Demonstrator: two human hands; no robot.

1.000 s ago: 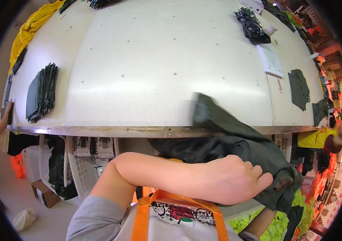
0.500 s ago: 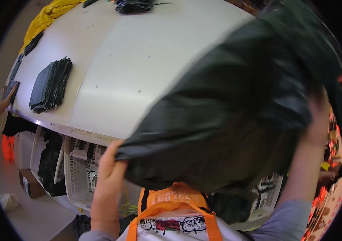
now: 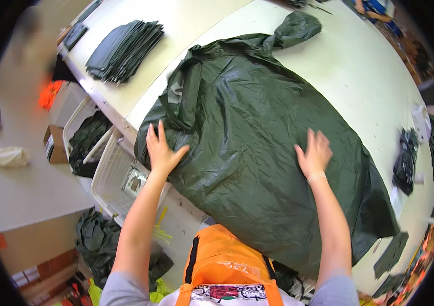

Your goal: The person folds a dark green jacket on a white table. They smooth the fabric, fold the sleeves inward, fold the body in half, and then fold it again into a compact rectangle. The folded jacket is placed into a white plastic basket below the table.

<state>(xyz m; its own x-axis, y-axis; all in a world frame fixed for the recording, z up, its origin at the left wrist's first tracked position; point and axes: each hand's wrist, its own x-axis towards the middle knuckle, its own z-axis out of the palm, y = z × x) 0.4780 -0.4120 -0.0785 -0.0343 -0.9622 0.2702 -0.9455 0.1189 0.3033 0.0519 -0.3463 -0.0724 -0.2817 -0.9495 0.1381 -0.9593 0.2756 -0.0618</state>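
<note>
A dark green raincoat (image 3: 257, 132) of thin, shiny, crinkled material lies spread over the white table in front of me. At its far end a narrow part (image 3: 298, 30), a sleeve or the hood, sticks out to the right. Along its left side another part is folded over, with a pale printed mark (image 3: 175, 93). My left hand (image 3: 162, 153) rests flat on the raincoat's left edge, fingers spread. Farther right, my right hand (image 3: 315, 153), with a band at the wrist, also lies on the cloth with its fingers apart. The raincoat's near edge hangs toward my orange apron (image 3: 227, 255).
A stack of folded dark green pieces (image 3: 125, 51) sits at the table's far left. White plastic baskets (image 3: 105, 178) stand beside the table edge, one with dark cloth. A cardboard box (image 3: 55, 144) is on the left. Black plastic bags (image 3: 405, 160) lie at the right.
The raincoat, held up and blurred in both hands before, has come down spread on the table. Both hands have let go and lie on it. My view has turned.
</note>
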